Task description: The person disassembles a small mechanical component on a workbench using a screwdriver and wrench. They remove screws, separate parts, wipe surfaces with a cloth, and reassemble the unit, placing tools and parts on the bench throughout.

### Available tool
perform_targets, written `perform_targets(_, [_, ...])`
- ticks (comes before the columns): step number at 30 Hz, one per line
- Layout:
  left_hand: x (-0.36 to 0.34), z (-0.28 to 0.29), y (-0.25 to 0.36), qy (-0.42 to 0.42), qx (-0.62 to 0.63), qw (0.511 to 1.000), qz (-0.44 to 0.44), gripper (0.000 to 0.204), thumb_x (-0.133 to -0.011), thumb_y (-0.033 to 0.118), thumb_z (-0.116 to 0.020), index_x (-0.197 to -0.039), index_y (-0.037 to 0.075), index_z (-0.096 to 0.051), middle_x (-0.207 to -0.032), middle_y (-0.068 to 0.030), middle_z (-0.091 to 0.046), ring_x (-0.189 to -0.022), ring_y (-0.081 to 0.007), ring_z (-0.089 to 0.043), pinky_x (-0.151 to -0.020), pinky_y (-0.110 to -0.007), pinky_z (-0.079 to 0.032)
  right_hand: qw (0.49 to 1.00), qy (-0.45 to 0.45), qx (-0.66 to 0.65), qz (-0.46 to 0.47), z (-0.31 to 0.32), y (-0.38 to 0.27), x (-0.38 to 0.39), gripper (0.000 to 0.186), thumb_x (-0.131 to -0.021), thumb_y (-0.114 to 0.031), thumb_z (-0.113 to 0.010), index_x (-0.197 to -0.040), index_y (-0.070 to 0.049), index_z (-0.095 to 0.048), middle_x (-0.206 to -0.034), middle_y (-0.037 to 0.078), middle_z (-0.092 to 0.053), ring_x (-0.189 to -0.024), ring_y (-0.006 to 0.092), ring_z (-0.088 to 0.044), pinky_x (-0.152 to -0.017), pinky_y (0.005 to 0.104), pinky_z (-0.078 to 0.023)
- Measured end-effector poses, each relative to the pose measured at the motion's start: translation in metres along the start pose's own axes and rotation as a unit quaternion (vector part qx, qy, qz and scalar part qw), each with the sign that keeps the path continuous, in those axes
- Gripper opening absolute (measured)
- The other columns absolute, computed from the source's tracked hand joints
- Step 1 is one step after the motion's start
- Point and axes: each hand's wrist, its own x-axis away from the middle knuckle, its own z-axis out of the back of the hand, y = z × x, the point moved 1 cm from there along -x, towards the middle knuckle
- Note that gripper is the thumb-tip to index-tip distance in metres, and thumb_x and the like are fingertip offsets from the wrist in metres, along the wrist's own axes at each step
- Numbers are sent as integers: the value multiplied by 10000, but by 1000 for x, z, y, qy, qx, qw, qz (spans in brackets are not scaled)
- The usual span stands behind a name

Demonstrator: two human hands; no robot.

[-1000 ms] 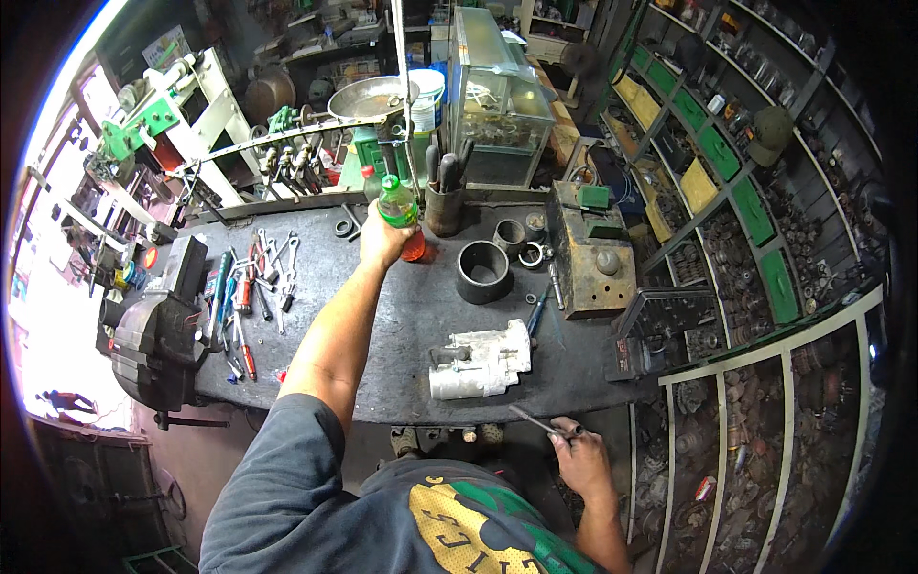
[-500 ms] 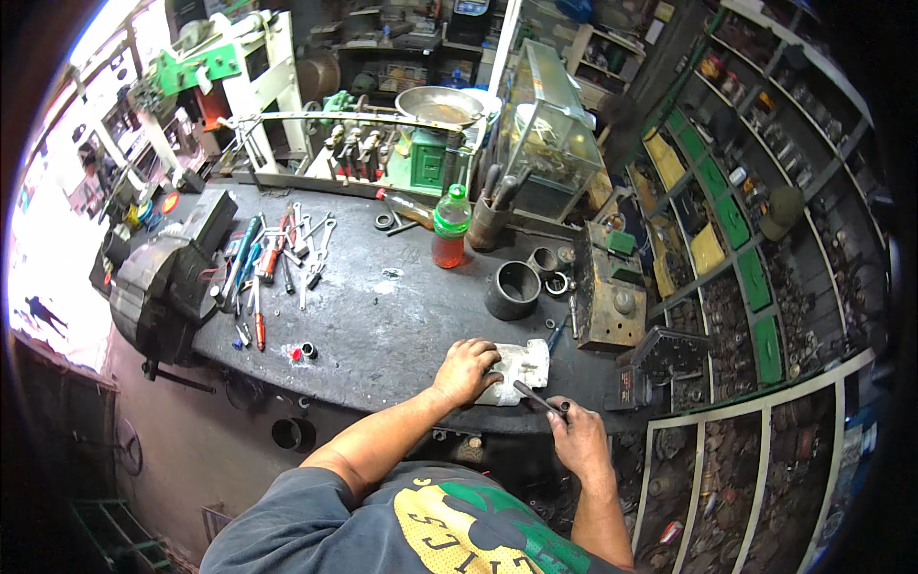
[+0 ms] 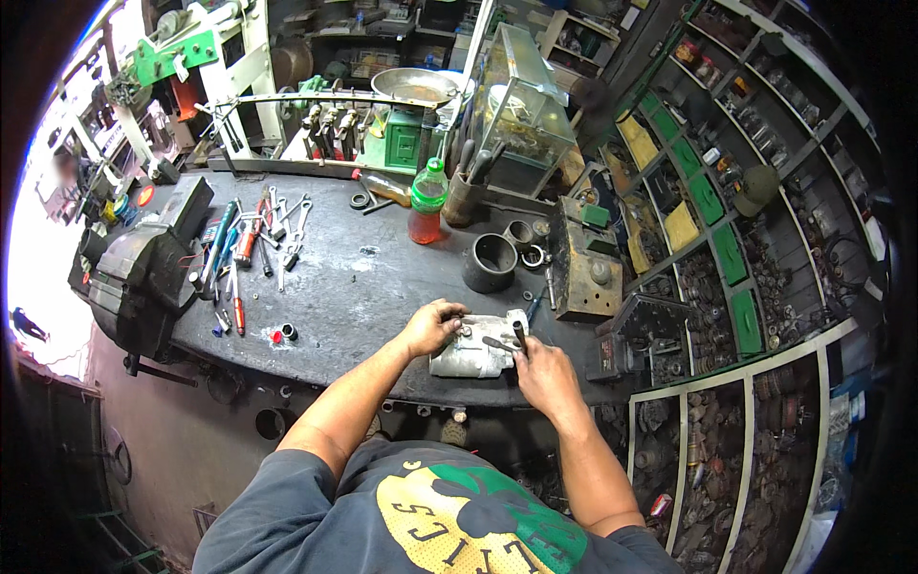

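A pale cast-metal housing (image 3: pixel 467 362), roughly cylindrical with a flange at its right end, lies on the workbench near the front edge. My left hand (image 3: pixel 433 330) grips its left end, with the fingers curled over the top. In my right hand (image 3: pixel 549 376) is a dark metal bar tool (image 3: pixel 499 344) with a tube-like end standing up beside the thumb. The bar's tip points left over the top of the housing. My fingers partly cover the tool, so its exact kind is unclear.
Behind the housing stand a dark metal cup (image 3: pixel 490 263) and a bottle of red liquid (image 3: pixel 427 203). Wrenches and screwdrivers (image 3: pixel 245 247) lie at left near a big bench vise (image 3: pixel 129 282). A heavy metal block (image 3: pixel 588 273) and parts shelves (image 3: pixel 732 253) are at right.
The view has shifted. My right hand has lifted the bar tool from the housing's right end to above its top, and turned it. My left hand still grips the left end.
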Motion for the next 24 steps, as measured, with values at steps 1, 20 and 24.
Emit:
perform_targets(1, [0,-1,1,-13,-32,999,-5,173,-1003,108,-746,-1157,50,-798,-1171,-165,-736,-1111,-361,-724,-1006,-438,-577,1000,-2,14,-3,0,-3,-3,261,-1062,-206,-667,-1225,-11,-727,-971,304,-772,-939,516,-755,-861,597,-604])
perform_targets(20, [53,15,45,44,-55,976,-208,819,-858,151,-871,-1589,108,-505,-1578,-195,-555,-1501,-419,-506,-1264,-574,-411,979,-58,173,96,-11,-81,-24,177,-972,-132,-715,-1095,-41,-803,-974,251,-781,-906,452,-771,-835,554,-609])
perform_targets(24, [101,51,55,-67,-55,996,-32,559,-999,229,-733,-1533,142,-590,-1374,-202,-719,-1294,-390,-686,-1142,-515,-529,978,-39,70,195,-28,-129,-32,419,-895,-111,-816,-1304,-54,-746,-1189,199,-785,-1189,433,-705,-1052,538,-549])
